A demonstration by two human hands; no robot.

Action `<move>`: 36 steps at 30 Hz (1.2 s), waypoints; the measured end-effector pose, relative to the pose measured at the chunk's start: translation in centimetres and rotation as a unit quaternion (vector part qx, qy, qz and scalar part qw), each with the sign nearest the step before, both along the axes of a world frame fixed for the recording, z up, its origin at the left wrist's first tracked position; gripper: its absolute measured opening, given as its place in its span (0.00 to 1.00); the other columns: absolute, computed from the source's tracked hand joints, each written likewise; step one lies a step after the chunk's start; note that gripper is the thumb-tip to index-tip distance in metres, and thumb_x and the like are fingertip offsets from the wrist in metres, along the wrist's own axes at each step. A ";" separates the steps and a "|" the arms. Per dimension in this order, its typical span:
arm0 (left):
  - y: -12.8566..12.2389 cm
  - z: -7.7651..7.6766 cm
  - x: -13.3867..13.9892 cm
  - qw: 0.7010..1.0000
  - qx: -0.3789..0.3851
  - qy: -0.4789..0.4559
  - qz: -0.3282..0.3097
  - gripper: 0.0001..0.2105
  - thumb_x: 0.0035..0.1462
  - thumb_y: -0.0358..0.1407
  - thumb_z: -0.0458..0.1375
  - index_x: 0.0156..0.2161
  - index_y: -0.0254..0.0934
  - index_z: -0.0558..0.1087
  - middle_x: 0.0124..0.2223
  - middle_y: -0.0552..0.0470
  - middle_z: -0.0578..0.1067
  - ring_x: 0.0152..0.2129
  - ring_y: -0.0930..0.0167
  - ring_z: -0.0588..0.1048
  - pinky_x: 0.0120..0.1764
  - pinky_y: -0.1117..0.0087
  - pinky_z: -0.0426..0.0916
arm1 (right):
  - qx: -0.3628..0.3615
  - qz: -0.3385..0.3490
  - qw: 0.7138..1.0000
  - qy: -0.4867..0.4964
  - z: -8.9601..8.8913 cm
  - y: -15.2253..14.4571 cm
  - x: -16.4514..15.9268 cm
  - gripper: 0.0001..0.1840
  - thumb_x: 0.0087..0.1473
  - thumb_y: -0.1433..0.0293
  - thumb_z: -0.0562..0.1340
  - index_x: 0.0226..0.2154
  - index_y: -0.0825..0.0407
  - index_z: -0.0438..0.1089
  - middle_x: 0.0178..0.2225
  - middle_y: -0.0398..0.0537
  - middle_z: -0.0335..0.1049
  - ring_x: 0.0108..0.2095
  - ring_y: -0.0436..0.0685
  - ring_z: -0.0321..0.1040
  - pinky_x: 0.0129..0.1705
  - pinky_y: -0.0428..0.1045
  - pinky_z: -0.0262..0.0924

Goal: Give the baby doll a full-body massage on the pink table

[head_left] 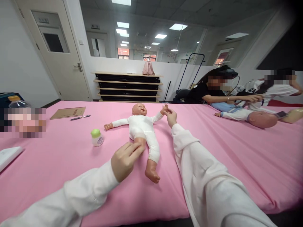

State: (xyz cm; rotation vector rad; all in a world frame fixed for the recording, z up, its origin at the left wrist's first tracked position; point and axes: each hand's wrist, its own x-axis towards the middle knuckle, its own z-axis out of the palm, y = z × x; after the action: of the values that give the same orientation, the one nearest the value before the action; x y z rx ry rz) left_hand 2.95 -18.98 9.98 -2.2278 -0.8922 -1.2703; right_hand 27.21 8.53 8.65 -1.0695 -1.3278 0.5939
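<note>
A baby doll (142,126) with a white cloth body lies on its back on the pink sheet, head away from me. My left hand (126,159) is closed around the doll's leg on the left side, near the knee; its lower leg and foot are hidden by my fingers. With thumb and fingers pinched, my right hand (171,116) holds the doll's small hand at the end of its raised right-side arm. The doll's other arm stretches out to the left, and its other leg points toward me. A small jar with a green lid (97,137) stands left of the doll.
A brown notebook (68,113) and a pen (80,117) lie at the far left. A white flat object (9,157) and a bottle with a yellow cap (17,102) are at the left edge. At right, a person (213,86) handles another doll (262,119).
</note>
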 end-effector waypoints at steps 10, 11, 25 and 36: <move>10.8 -4.5 6.1 0.998 -0.005 0.052 0.016 0.11 0.55 0.26 0.47 0.38 0.32 0.72 0.34 0.46 0.73 0.26 0.70 0.70 0.30 0.67 0.67 | 0.080 0.196 0.846 -0.489 1.2 -0.5 -7.5 0.15 0.47 0.56 0.62 0.31 0.49 0.76 0.33 0.47 0.75 0.35 0.58 0.70 0.38 0.48 0.60; 11.2 -5.2 6.2 0.998 -0.007 0.059 0.018 0.11 0.55 0.26 0.48 0.38 0.32 0.72 0.34 0.46 0.73 0.26 0.70 0.70 0.29 0.67 0.67 | 0.089 0.187 0.833 -0.513 1.0 -0.5 -7.5 0.16 0.48 0.56 0.61 0.31 0.48 0.76 0.33 0.47 0.75 0.35 0.57 0.70 0.37 0.47 0.59; 5.2 -3.0 3.0 0.999 0.036 -0.001 -0.028 0.12 0.54 0.23 0.48 0.40 0.32 0.70 0.37 0.46 0.74 0.31 0.70 0.72 0.32 0.70 0.68 | 0.022 0.147 0.936 -0.318 -2.1 -1.3 -3.1 0.13 0.43 0.65 0.63 0.35 0.52 0.73 0.33 0.44 0.74 0.34 0.52 0.69 0.38 0.46 0.61; -4.3 -8.2 -0.8 0.993 -0.112 0.018 0.016 0.07 0.57 0.27 0.50 0.39 0.35 0.69 0.33 0.49 0.73 0.27 0.73 0.71 0.29 0.73 0.68 | -0.047 0.005 0.994 -0.094 -5.2 -3.1 3.2 0.15 0.37 0.74 0.63 0.32 0.53 0.63 0.43 0.52 0.68 0.39 0.57 0.68 0.43 0.54 0.64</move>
State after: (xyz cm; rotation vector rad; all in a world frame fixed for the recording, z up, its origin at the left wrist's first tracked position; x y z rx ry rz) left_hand 2.13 -23.30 1.80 -2.3869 -1.0998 -1.1619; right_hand 30.42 5.46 3.46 -1.2200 -1.4812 0.5782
